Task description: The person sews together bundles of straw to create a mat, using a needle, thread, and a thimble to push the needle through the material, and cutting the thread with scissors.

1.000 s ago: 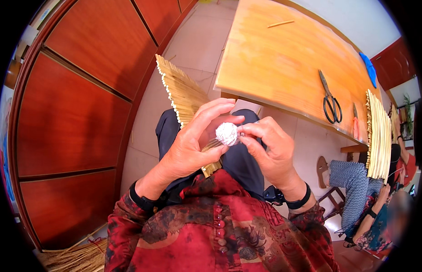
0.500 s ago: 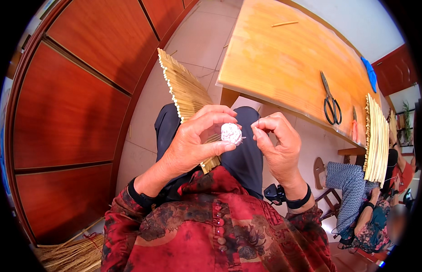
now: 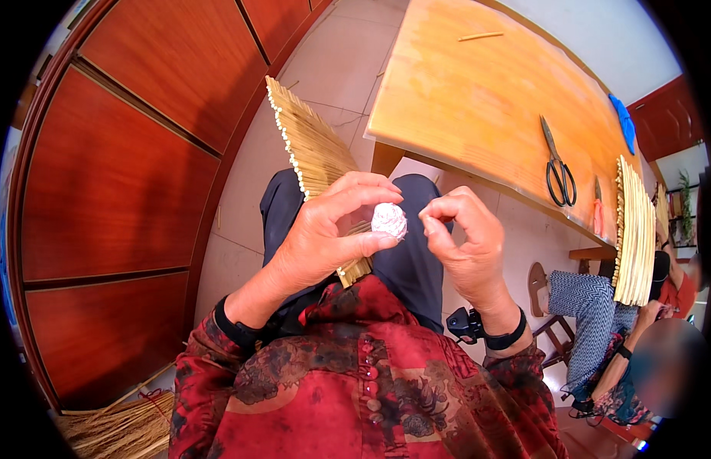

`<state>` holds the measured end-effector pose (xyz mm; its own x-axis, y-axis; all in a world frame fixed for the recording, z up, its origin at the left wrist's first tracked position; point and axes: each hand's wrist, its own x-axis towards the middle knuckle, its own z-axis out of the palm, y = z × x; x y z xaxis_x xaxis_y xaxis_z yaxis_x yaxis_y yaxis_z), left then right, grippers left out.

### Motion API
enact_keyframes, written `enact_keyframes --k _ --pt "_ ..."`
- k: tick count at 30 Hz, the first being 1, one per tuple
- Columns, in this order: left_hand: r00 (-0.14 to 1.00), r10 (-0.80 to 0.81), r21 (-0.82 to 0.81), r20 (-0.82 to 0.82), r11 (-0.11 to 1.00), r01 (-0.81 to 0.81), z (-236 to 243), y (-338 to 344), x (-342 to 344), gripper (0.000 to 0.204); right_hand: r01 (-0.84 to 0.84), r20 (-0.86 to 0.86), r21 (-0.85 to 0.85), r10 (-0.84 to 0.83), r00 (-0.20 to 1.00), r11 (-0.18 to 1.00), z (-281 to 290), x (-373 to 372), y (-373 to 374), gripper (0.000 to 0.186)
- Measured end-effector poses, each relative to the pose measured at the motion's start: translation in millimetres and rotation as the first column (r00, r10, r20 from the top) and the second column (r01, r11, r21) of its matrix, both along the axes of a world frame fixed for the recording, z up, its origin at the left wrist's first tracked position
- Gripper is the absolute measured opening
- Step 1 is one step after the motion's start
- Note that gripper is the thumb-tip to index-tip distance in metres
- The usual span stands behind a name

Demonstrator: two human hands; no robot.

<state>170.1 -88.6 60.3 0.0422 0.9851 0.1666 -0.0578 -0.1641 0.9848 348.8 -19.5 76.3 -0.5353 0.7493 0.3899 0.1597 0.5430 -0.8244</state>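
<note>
Between the thumb and fingers of my left hand sits a small ball of white thread, wound round and faintly pink. My right hand is beside it, thumb and forefinger pinched together. Whatever that pinch holds is too fine to make out. A mat of straw-coloured stalks, laid side by side, slopes across my lap behind the left hand. Its pale cut ends form a stepped edge on the left.
On the wooden table lie black-handled scissors, a pink-handled knife, a loose stalk and a blue cloth. Another stalk mat is at the right, near a seated person. Red cabinets and a straw bundle are on the left.
The right hand has shifted slightly up and left. The thread ball has turned a little in the left hand, and its loose strands no longer show. At right, the other person leans differently.
</note>
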Motion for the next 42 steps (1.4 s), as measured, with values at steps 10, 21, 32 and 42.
enact_keyframes --k 10,21,32,42 --pt "0.977 -0.014 -0.068 0.212 0.997 0.029 -3 -1 4 0.045 -0.053 -0.012 0.136 0.055 0.998 0.989 5 -2 0 0.017" --pt "0.986 -0.01 -0.013 -0.166 1.0 0.007 -1 2 2 0.033 -0.077 0.134 0.445 0.019 0.991 0.892 -7 -5 4 0.02" --pt "0.934 0.022 -0.281 0.356 0.956 0.085 0 3 4 0.03 0.037 -0.022 -0.047 -0.038 0.999 0.998 -14 4 -4 0.014" --pt "0.956 -0.013 -0.275 0.292 0.957 0.097 -8 7 6 0.029 -0.105 -0.07 -0.117 0.098 0.993 0.988 -23 -1 -10 0.015"
